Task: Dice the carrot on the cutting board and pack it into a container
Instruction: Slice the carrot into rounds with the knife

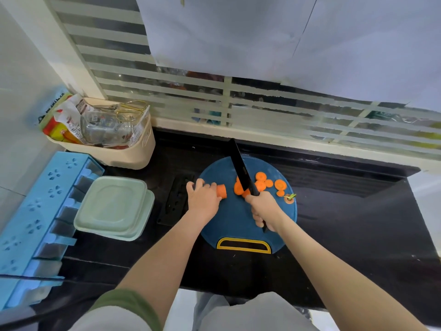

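Left hand (202,197) grips the stubby orange carrot chunk (222,191) left of centre on the round blue plastic cutting board (236,218). Right hand (265,210) is wrapped round the long black knife (239,169), blade over the slices (262,183) mid-board. I'd keep fingertips tucked and stack slices before dicing.

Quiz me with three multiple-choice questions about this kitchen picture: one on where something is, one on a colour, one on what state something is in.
1. Where do the green containers stand?
A. left of the cutting board
B. on the cutting board
C. right of the cutting board

2. What colour is the cutting board?
A. red
B. blue
C. white

3. How is the carrot now?
A. whole
B. partly sliced
C. fully diced

Answers:
1 A: they stand stacked to the board's left, apart from it.
2 B: its face is blue.
3 B: rounds lie beside the knife, and the left hand holds the uncut rest.
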Motion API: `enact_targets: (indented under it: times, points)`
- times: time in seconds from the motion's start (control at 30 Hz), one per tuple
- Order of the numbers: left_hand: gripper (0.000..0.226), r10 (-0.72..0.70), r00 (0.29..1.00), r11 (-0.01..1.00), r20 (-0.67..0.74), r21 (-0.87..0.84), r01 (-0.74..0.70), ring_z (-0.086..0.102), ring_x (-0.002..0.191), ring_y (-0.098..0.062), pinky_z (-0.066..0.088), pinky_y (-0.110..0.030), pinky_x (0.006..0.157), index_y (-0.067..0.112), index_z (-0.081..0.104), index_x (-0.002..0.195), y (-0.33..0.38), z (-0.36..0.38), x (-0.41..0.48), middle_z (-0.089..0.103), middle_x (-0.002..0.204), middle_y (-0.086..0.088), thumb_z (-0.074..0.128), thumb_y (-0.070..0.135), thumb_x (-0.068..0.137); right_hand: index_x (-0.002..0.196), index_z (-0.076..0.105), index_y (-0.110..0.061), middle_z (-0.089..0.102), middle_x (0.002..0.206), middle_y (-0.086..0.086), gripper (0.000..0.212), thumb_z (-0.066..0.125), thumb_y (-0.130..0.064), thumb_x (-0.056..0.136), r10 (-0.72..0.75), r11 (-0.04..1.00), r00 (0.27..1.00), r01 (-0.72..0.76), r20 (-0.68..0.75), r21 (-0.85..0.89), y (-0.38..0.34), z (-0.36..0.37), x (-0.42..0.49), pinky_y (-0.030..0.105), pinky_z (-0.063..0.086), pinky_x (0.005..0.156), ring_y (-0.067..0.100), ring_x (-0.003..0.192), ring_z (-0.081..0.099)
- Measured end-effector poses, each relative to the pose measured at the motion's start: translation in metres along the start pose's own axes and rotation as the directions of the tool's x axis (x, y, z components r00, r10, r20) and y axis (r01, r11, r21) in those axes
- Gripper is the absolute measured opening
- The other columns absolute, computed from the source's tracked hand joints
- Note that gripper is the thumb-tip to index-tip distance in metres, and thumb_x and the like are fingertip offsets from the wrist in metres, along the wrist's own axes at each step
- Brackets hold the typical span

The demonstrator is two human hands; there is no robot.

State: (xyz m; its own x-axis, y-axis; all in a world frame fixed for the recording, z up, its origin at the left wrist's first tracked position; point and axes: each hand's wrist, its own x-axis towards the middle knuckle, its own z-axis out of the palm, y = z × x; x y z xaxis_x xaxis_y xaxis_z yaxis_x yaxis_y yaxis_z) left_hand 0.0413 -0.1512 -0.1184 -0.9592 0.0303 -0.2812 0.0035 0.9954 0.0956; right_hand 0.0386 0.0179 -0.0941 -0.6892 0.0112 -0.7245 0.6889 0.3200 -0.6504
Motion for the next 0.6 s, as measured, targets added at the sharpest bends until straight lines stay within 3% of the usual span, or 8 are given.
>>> enact_targets:
  times: [0.23,0.6]
  points:
    - [0.041,0.003,1.000,0.994,-0.010,-0.108,-0.004,0.030,0.132,-0.022,0.013,-0.045,0.109,0.016,0.048,0.128,-0.001,-0.003,0.001,0.056,0.122,-0.001,0.049,0.035,0.092,0.076,0.032,-0.014,0.028,0.052,0.005,0.020,0.044,-0.013,0.092,-0.059,0.990,0.998,0.059,0.006,-0.130,-0.003,0.013,-0.013,0.019,0.022,0.038,0.015,0.033,0.022]
    - [0.033,0.041,0.999,0.996,-0.026,-0.082,-0.043,0.028,0.133,-0.019,0.013,-0.045,0.107,0.016,0.063,0.109,-0.009,-0.003,0.009,0.060,0.118,0.000,0.044,0.041,0.097,0.073,0.043,-0.010,0.035,0.059,0.004,0.020,0.048,-0.017,0.092,-0.114,0.943,0.993,0.099,-0.027,-0.317,0.007,0.039,-0.015,0.023,0.032,0.041,0.019,0.046,0.033]
